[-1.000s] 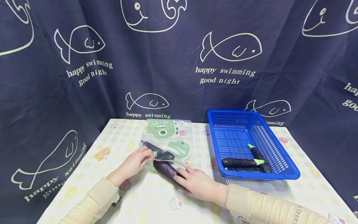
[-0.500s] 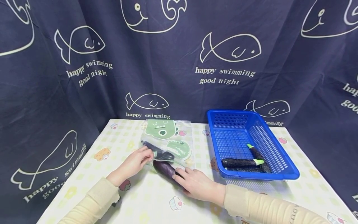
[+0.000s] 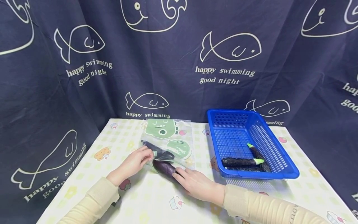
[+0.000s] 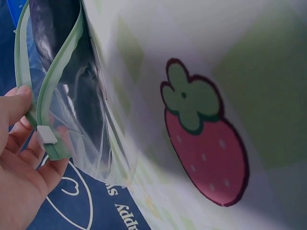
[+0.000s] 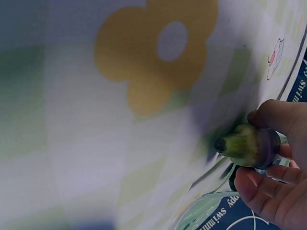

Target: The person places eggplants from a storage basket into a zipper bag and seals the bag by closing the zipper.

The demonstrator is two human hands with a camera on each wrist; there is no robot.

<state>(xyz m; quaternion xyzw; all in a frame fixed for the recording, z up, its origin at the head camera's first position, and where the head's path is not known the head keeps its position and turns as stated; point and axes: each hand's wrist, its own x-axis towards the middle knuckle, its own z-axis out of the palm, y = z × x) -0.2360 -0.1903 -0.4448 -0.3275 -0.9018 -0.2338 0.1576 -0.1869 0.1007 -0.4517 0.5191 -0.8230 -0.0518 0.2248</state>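
A clear zip bag [image 3: 184, 127] with green cartoon prints lies flat on the table, and a dark eggplant [image 3: 165, 155] is inside it. My left hand [image 3: 139, 160] pinches the corner of the bag's mouth by its green zip strip [image 4: 60, 67], near a white slider [image 4: 47, 134]. The mouth stands parted in the left wrist view. My right hand [image 3: 197, 183] grips a second, purple eggplant [image 3: 164, 168] near its stem end. Its far end is at the bag's mouth. In the right wrist view, the green stem [image 5: 235, 145] pokes out between thumb and fingers.
To the right stands a blue perforated basket [image 3: 213, 140] holding several dark, long vegetables [image 3: 240, 162] with bright green ends. A patterned cloth [image 3: 151, 205] covers the table. Behind it hangs a dark blue curtain [image 3: 179, 77] with fish drawings.
My right hand has shifted very slightly left with the purple eggplant, toward the bag. The left hand keeps its place at the bag's mouth.
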